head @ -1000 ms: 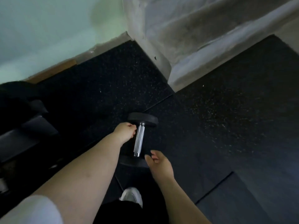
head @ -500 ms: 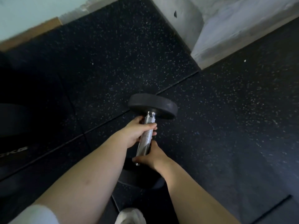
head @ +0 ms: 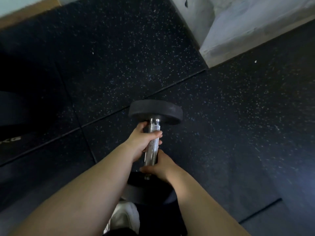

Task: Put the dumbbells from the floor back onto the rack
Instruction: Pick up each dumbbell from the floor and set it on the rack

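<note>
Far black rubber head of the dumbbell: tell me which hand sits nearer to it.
Left. The left hand wraps the knurled chrome handle just below the far black rubber head; the right hand holds the handle's lower end, by the near head.

The near head of the dumbbell (head: 150, 191) is mostly covered by both forearms, and its lower edge merges with dark trousers. The left hand (head: 141, 142) hides the middle of the handle; the right hand (head: 160, 166) hides its near end. The shoe (head: 126, 217) shows only its toe. A dark object (head: 12, 138) at the left edge is cut off, its pale lettering too partial to read. Both arms run out of the bottom edge.
</note>
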{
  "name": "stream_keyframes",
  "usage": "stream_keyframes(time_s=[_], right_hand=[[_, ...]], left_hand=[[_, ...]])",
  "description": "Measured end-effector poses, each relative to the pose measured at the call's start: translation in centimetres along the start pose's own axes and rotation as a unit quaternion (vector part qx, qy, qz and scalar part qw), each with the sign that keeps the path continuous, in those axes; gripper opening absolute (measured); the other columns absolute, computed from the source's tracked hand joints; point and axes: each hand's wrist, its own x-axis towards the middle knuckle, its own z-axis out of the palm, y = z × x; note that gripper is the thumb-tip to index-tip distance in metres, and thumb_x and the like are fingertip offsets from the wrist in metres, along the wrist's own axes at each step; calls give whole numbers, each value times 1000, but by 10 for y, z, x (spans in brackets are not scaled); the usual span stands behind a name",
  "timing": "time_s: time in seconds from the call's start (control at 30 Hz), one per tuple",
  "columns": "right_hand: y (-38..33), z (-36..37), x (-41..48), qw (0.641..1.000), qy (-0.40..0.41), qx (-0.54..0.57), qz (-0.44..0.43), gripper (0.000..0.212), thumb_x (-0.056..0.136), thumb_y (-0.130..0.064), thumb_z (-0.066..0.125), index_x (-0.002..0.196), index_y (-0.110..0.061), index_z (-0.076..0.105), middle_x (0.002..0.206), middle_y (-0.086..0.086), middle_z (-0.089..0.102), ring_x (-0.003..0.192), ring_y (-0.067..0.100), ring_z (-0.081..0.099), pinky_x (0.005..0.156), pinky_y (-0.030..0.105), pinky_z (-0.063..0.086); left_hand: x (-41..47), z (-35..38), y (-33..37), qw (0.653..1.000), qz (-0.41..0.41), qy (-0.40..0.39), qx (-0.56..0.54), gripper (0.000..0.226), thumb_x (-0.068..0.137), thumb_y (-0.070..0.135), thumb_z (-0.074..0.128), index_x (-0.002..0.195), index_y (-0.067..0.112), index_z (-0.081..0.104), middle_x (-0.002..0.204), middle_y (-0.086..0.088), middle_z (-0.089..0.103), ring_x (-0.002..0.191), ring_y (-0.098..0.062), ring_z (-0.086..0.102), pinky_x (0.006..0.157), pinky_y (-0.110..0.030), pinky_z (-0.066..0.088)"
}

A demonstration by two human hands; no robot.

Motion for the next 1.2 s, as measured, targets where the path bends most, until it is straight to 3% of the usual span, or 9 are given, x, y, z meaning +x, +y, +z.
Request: stream_keyframes(time_s=[0.13, 0.27, 0.4, 0.5, 0.67, 0.8, 0.97, 1.1, 1.2], right_hand=[[2, -2, -63, 998, -19, -63, 11, 64, 70, -20, 71, 128, -16, 43, 123, 6, 57, 115, 22, 55, 100, 36, 44], [-30, -13, -165, 995, -53, -85, 8, 65, 76, -20, 70, 132, -14, 38, 130, 5, 53, 122, 21, 49, 96, 23, 37], [-93, -20, -288, 992, -66, -112, 2, 73, 76, -23, 70, 137, -13, 31, 136, 5, 50, 126, 23, 47, 100, 26, 36], [-157, -19, -382, 988, -55, -141, -36, 72, 75, -24, 70, 136, -16, 33, 133, 2, 52, 124, 21, 49, 104, 30, 38], [-267, -3, -503, 962, -17, -234, -136, 68, 75, -25, 69, 134, -23, 34, 131, -3, 54, 121, 15, 51, 93, 21, 39], [-340, 43, -553, 931, -3, -307, -198, 69, 75, -29, 68, 134, -24, 33, 131, -6, 53, 120, 13, 51, 96, 23, 40], [-412, 148, -573, 887, -16, -375, -269, 66, 73, -26, 69, 130, -21, 36, 123, -4, 54, 113, 12, 53, 92, 23, 42], [-458, 264, -560, 872, -52, -390, -291, 93, 44, -50, 66, 129, -21, 42, 124, -5, 58, 116, 12, 55, 100, 29, 44], [-494, 348, -548, 874, -90, -378, -293, 79, 57, -31, 71, 130, -20, 44, 123, -5, 59, 115, 11, 54, 97, 23, 42]], left_hand=[[-58, 16, -7, 998, -6, 21, -55, 36, 81, 3, 61, 113, 13, 46, 79, -6, 64, 60, -15, 65, 69, -33, 52], [-151, 32, 15, 996, 7, 17, -92, 24, 82, 1, 58, 103, 11, 51, 75, -5, 63, 50, -10, 65, 52, -23, 54], [-270, 44, 75, 991, 27, 13, -133, 18, 83, 0, 56, 88, 17, 52, 53, 2, 69, 44, -8, 65, 48, -20, 54], [-369, 38, 140, 984, 67, 12, -165, 23, 82, -1, 56, 88, 21, 53, 58, 1, 71, 50, -12, 68, 51, -24, 56], [-514, 12, 227, 957, 186, 25, -221, 24, 81, -6, 56, 89, 16, 51, 68, -5, 68, 53, -16, 67, 49, -25, 56], [-588, -42, 264, 931, 273, 29, -239, 25, 81, -6, 56, 86, 18, 49, 61, 0, 70, 56, -12, 68, 58, -27, 56], [-658, -154, 268, 905, 328, 46, -268, 23, 83, 1, 58, 92, 19, 47, 75, -5, 67, 54, -12, 67, 54, -23, 55], [-694, -271, 255, 897, 343, 69, -269, 24, 83, 4, 59, 96, 19, 46, 77, -5, 66, 55, -12, 65, 56, -24, 54], [-714, -360, 246, 888, 349, 97, -284, 22, 84, 4, 59, 90, 21, 46, 76, -6, 65, 49, -9, 64, 52, -21, 54]])
